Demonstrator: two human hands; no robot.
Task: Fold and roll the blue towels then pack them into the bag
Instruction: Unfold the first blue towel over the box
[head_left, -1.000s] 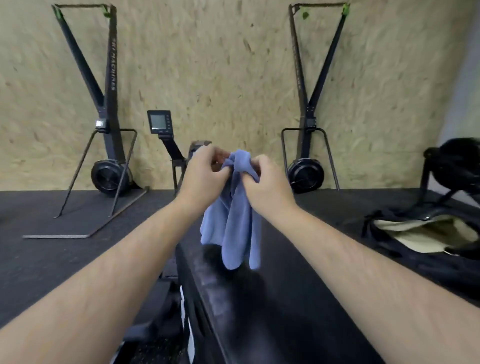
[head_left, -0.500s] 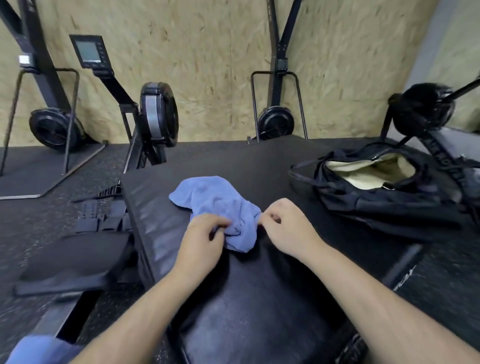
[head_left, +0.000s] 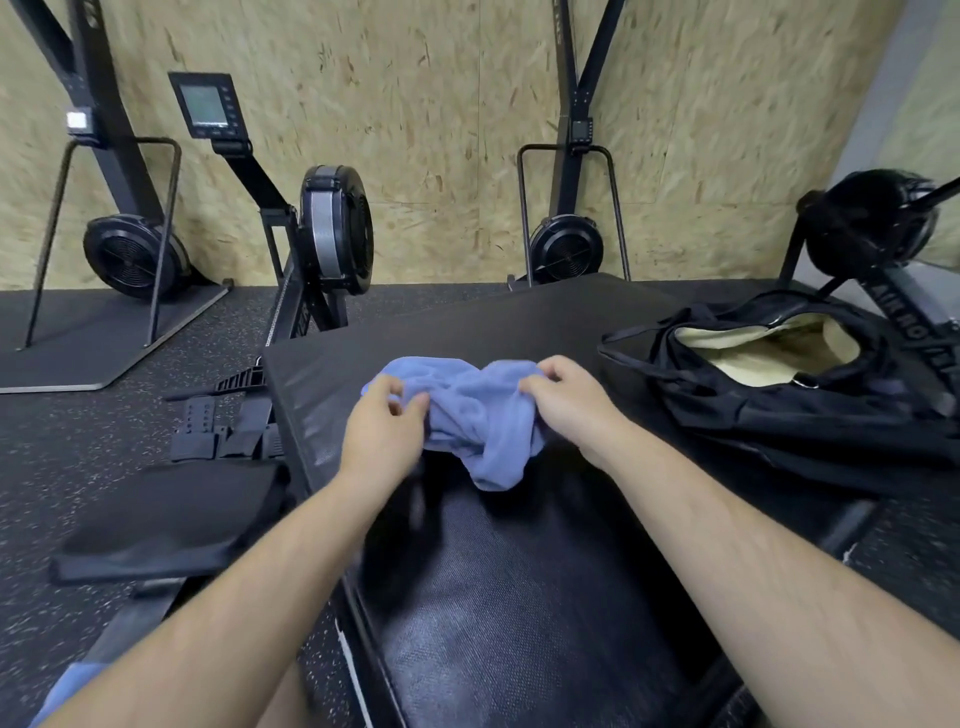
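both hands pinch the crumpled soft blue cloth towel (head_left: 475, 415) at frame centre, left hand (head_left: 382, 431) and right hand (head_left: 569, 402); spreading step, next needs flattening it on the black padded box (head_left: 519, 597).

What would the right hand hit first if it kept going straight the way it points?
The right hand points forward and left, so it meets the blue towel that it pinches. Beyond lies the black pad, then perhaps the rower's flywheel; depth is unclear.
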